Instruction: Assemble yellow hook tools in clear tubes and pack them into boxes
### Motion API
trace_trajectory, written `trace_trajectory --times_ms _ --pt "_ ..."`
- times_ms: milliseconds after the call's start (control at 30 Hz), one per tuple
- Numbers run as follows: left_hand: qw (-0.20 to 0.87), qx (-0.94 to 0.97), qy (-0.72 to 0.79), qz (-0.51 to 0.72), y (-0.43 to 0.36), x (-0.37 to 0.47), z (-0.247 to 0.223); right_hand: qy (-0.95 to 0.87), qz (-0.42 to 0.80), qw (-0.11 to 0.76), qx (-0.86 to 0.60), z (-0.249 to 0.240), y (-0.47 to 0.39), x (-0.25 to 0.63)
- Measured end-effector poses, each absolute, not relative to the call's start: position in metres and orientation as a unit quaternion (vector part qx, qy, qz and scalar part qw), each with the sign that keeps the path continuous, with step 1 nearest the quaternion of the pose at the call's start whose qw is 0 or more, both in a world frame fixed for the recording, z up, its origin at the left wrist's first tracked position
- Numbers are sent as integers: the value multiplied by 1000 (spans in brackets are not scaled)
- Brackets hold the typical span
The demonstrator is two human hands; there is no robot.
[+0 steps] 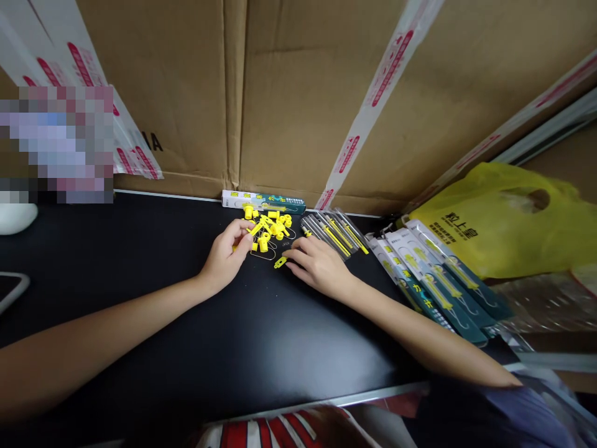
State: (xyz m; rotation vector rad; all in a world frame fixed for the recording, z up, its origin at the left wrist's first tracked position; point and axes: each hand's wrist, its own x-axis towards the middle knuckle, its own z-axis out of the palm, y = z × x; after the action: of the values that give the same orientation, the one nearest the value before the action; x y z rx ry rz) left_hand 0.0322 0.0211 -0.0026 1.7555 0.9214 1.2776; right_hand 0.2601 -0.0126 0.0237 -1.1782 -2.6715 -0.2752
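Observation:
Several small yellow plastic parts [278, 228] and thin wire hooks lie in a pile on the black tabletop [224, 354]. My left hand [227, 254] is at the pile's left side, its thumb and fingertips closed on a yellow part [255, 228]. A flat yellow-green piece [280, 262] rests on the table just below the pile. My right hand [319, 264] is beside that flat piece, fingers bent and somewhat apart, with nothing visible held. Behind my right hand lie clear tubes [336, 231] with yellow strips inside.
A narrow printed box [263, 202] lies along the cardboard wall [298, 93]. Teal and white packages [436, 274] are at the right, beside a yellow plastic bag [504, 218]. At the left edge are a white rounded object [17, 218] and a phone-like device [12, 289].

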Motion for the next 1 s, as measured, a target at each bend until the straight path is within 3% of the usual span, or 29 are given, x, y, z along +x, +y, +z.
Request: trace_trajectory --times_ms 267,667,800,1000 --pt "393 681 365 499 21 33 -1 -875 -95 45 -473 35 30 222" --pt "384 691 364 492 19 33 1 -859 33 136 -493 46 37 227" --pt "364 718 360 471 17 33 2 -794 254 292 -469 54 13 242" --pt "252 830 332 371 10 34 3 -571 534 409 -471 29 -35 255"
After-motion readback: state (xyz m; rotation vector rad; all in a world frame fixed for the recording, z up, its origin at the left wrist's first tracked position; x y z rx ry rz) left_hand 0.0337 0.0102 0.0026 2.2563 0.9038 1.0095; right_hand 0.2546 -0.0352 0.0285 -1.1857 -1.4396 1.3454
